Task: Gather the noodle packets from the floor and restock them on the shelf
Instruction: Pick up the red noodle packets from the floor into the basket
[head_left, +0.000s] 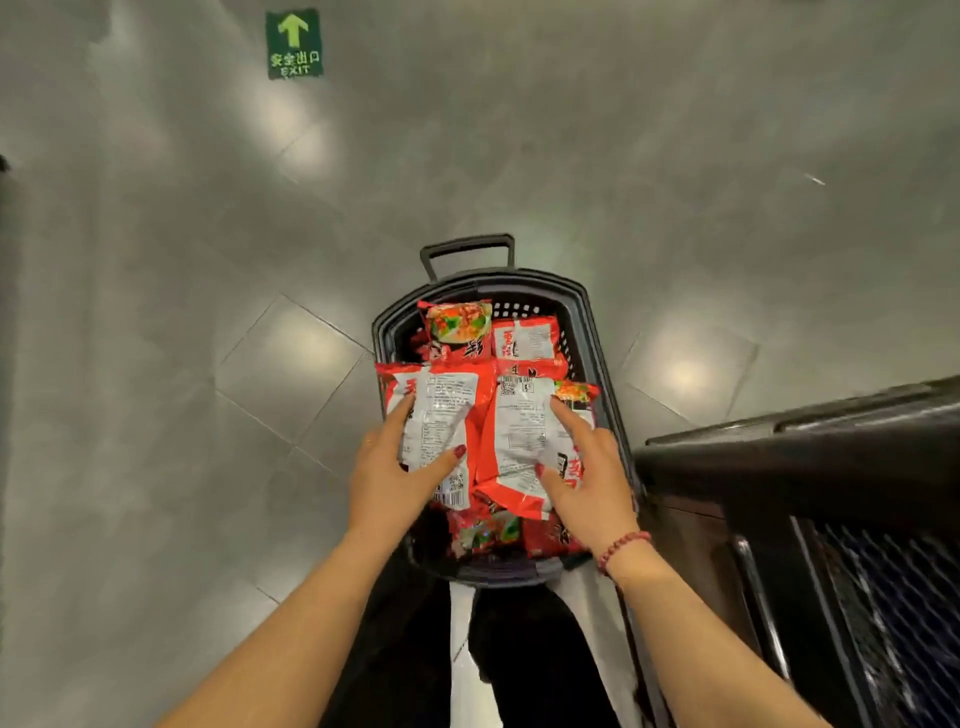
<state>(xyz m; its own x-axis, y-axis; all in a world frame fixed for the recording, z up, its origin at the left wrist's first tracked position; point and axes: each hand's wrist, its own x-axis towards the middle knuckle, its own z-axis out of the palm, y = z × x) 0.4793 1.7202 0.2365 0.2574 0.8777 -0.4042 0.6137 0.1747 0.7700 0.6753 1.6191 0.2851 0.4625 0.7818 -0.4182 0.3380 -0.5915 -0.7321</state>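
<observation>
I am looking straight down into the basket (597, 332), which is sitting on the grey floor (208, 260) at my twelve o'clock, just ahead of my legs. My left hand (389, 473) is holding the first packet (441, 410), thumb lying across its face and forefinger along its nine o'clock edge. My right hand (592, 483) is gripping the second packet (519, 426) the same way, thumb at the near corner. I cannot tell whether either packet is resting on the pile of red packets (524, 338) filling the basket or is just above it. No loose packets are showing on the tiles, so I am judging the gathering nearly finished. Restocking is remaining: the dark fixture (779, 467) at three o'clock is probably the shelf.
</observation>
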